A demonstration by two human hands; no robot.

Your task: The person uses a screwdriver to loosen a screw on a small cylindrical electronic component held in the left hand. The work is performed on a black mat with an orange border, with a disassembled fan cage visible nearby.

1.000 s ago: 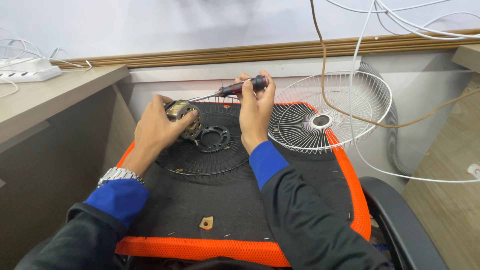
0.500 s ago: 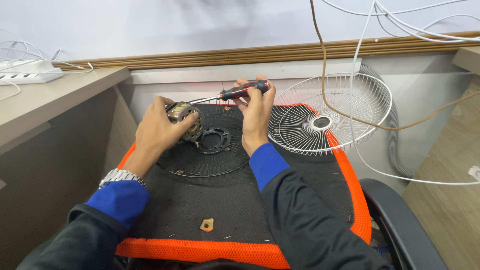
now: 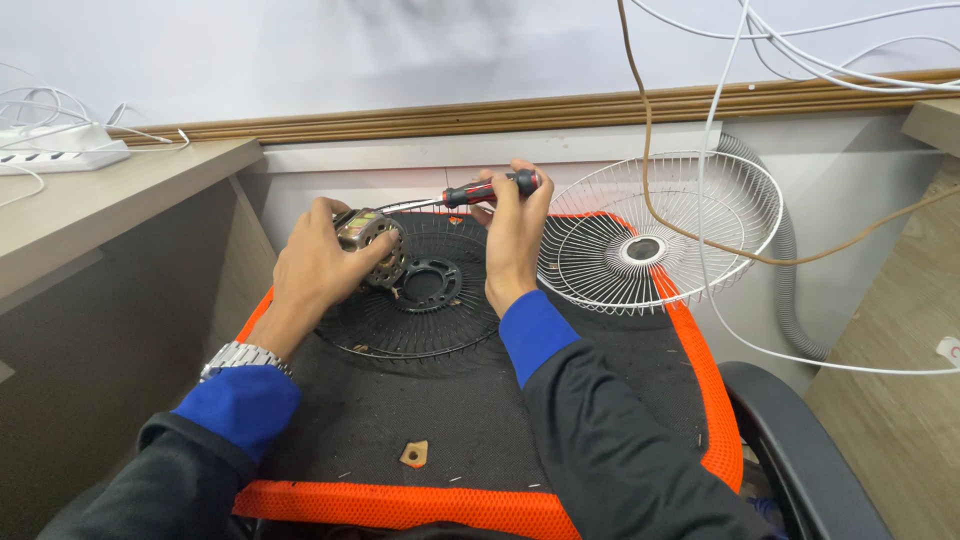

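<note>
1. Hands are working over a black mesh seat with orange edging point(image 3: 690, 400), which is serving as the work surface.
2. Left hand point(image 3: 318, 268) is wrapping closed around a small fan motor point(image 3: 372, 243), fingers curling over its near side, holding it just above the far left part of a black rear fan guard point(image 3: 420, 310).
3. Right hand point(image 3: 512, 235) is gripping a red-and-black screwdriver point(image 3: 490, 188) by the handle, fingers closed tight around it; the shaft is pointing left, tip reaching the top of the motor.
4. Black guard is lying flat on the seat, centre ring sitting just right of the motor, between the two hands.
5. White wire fan guard point(image 3: 660, 235) is leaning at the far right of the seat, tilted, well clear of both hands.
6. Small tan scrap point(image 3: 414, 455) is lying on the near part of the seat, apart from the hands.
7. Brown cable point(image 3: 640, 140) and white cables point(image 3: 712, 150) are hanging down in front of the white guard.
8. White power strip point(image 3: 60, 158) is sitting on the ledge at far left.
9. Metal wristwatch point(image 3: 240, 357) is showing on the left wrist.
</note>
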